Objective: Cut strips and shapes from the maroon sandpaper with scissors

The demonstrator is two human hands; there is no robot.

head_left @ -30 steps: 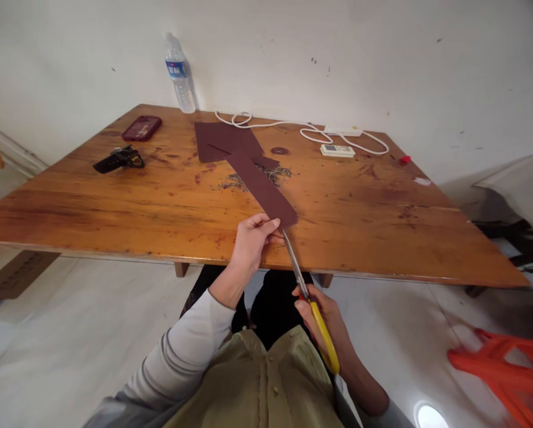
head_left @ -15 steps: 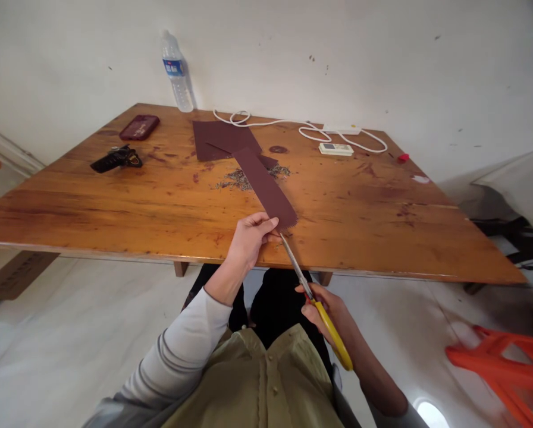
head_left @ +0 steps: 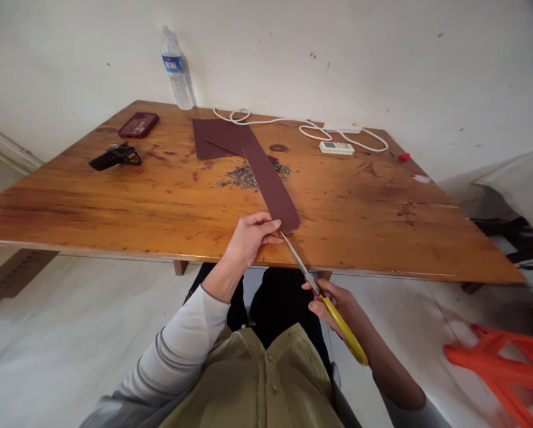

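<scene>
My left hand (head_left: 256,235) pinches the near end of a long maroon strip of card or paper (head_left: 270,181), thumb on top. That end is rounded, with small notches cut along its edge. Closed around yellow-handled scissors (head_left: 303,270), my right hand (head_left: 333,303) keeps the blades pointing away from me. Their tips meet the strip's near edge, right beside my left fingertips. Beneath the strip lies a heap of small greyish scraps (head_left: 244,176). Behind it, larger maroon sheets (head_left: 219,137) rest on the wooden table (head_left: 159,208).
At the back left stand a plastic bottle (head_left: 176,74), a dark red phone case (head_left: 138,125) and a black clip-like object (head_left: 115,157). A white cable (head_left: 270,123) and a remote control (head_left: 336,148) lie at the back right. An orange stool (head_left: 494,356) is on the floor.
The strip has swung slightly, its far end shifting right. My right hand and the scissors have moved a little right; the left hand still pinches the same end.
</scene>
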